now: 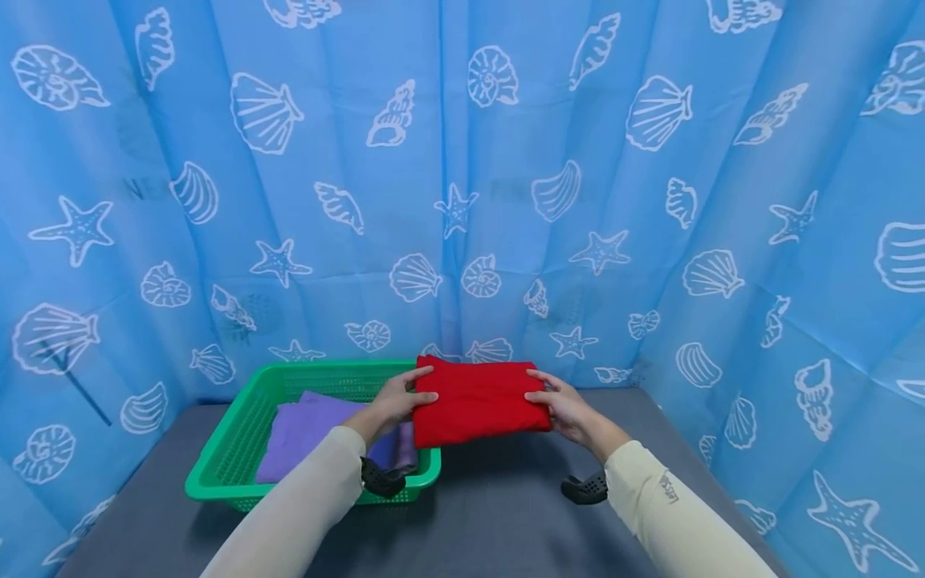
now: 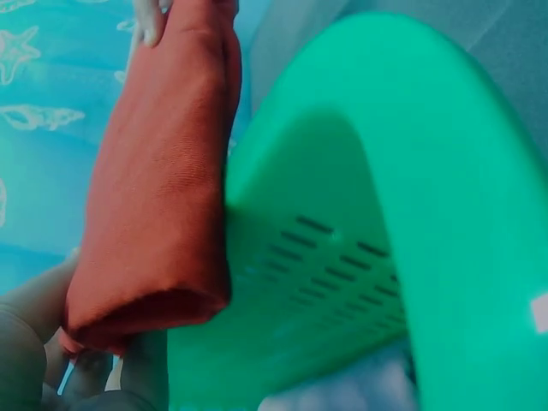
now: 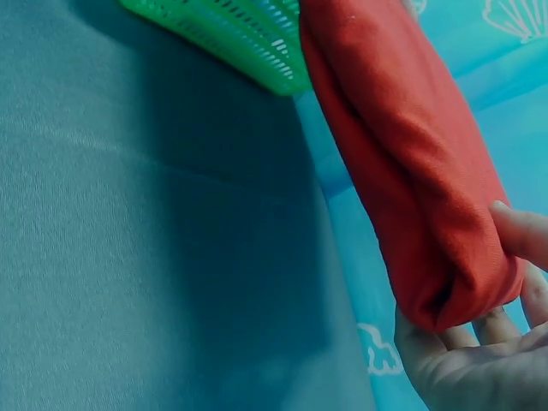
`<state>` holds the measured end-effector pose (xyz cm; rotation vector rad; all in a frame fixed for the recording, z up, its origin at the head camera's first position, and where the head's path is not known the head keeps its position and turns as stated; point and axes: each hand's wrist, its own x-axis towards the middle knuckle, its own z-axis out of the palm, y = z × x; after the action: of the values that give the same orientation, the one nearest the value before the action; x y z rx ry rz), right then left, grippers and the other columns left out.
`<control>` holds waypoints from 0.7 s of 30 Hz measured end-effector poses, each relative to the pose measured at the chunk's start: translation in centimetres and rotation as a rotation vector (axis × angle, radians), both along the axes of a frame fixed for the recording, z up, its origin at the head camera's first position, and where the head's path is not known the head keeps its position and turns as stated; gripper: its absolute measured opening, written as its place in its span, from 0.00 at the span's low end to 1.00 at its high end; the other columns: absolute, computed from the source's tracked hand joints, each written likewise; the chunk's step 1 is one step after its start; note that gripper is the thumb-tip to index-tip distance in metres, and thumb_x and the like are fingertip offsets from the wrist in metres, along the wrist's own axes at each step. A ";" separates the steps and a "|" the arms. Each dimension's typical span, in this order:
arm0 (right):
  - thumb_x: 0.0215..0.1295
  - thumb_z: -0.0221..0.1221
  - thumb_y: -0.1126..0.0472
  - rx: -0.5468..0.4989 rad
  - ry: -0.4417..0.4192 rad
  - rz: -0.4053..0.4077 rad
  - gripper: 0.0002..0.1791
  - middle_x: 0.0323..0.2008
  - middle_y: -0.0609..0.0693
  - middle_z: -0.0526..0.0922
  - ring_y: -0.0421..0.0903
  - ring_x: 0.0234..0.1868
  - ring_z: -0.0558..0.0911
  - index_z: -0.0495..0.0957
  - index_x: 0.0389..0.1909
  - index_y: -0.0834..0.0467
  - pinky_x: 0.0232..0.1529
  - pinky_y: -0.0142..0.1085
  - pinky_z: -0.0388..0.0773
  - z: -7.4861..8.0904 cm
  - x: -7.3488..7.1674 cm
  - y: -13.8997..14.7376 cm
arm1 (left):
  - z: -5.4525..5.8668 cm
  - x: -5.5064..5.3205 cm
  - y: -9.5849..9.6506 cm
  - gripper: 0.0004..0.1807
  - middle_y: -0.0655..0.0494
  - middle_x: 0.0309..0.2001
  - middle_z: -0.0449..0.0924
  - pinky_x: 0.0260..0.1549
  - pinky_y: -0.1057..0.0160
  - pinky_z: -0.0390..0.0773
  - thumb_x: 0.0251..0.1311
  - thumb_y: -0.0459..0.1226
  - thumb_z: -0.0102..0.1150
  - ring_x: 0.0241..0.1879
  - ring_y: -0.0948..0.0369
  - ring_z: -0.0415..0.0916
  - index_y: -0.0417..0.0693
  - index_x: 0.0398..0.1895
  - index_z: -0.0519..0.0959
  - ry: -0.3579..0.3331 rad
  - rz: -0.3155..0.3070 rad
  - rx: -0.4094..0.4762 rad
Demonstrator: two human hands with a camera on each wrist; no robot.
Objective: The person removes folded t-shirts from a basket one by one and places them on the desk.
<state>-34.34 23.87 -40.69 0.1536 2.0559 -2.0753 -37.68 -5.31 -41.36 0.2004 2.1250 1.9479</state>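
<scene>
A folded red cloth [image 1: 480, 401] is held up off the table between both hands. My left hand [image 1: 393, 401] grips its left end, thumb on the near face and fingers around the edge. At the opposite end, my right hand [image 1: 567, 405] pinches the cloth the same way. The right wrist view shows the red cloth [image 3: 411, 154] as several thick layers, its lower end between thumb and fingers. A green plastic basket [image 1: 224, 449] stands at the left, partly behind my left arm. In it lie a folded purple cloth [image 1: 296, 437] and a darker checked cloth [image 1: 406, 449].
The basket and cloth are above a dark grey table surface [image 1: 491, 514]. A blue curtain [image 1: 462, 201] printed with white shells and starfish surrounds the table at the back and sides. The basket's rim [image 2: 462, 128] lies close beside my left hand.
</scene>
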 end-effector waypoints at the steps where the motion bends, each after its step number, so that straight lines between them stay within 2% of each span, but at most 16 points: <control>1: 0.57 0.60 0.61 0.001 0.001 -0.004 0.35 0.60 0.59 0.58 0.51 0.39 0.78 0.58 0.65 0.48 0.38 0.44 0.77 0.0 0.0 0.1 | 0.0 -0.1 0.2 0.34 0.42 0.57 0.65 0.33 0.55 0.78 0.53 0.34 0.62 0.40 0.52 0.75 0.51 0.65 0.62 -0.006 0.003 0.002; 9: 0.57 0.59 0.60 0.004 -0.015 -0.022 0.35 0.61 0.59 0.57 0.52 0.39 0.78 0.58 0.65 0.48 0.38 0.44 0.77 -0.4 0.1 1.3 | -0.5 -0.4 1.7 0.34 0.42 0.57 0.65 0.33 0.56 0.78 0.52 0.32 0.62 0.38 0.53 0.76 0.50 0.65 0.62 -0.016 0.010 -0.036; 16: 0.59 0.57 0.59 0.022 -0.002 -0.042 0.33 0.61 0.59 0.57 0.50 0.36 0.79 0.57 0.66 0.48 0.37 0.44 0.77 -0.4 0.0 2.6 | 0.2 -0.6 3.3 0.34 0.42 0.57 0.65 0.33 0.56 0.78 0.52 0.32 0.62 0.41 0.52 0.74 0.49 0.64 0.64 -0.027 0.033 -0.069; 21: 0.60 0.57 0.60 0.020 -0.009 -0.046 0.34 0.62 0.60 0.56 0.50 0.39 0.78 0.55 0.67 0.48 0.38 0.44 0.77 -0.4 -0.1 3.4 | 0.7 -0.6 4.6 0.32 0.41 0.56 0.66 0.34 0.57 0.78 0.52 0.30 0.61 0.44 0.50 0.72 0.48 0.63 0.65 0.008 0.049 -0.118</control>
<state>-34.41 27.26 -41.09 0.2149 2.0875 -2.0769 -38.31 -0.67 -40.68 0.1346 2.2617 1.8434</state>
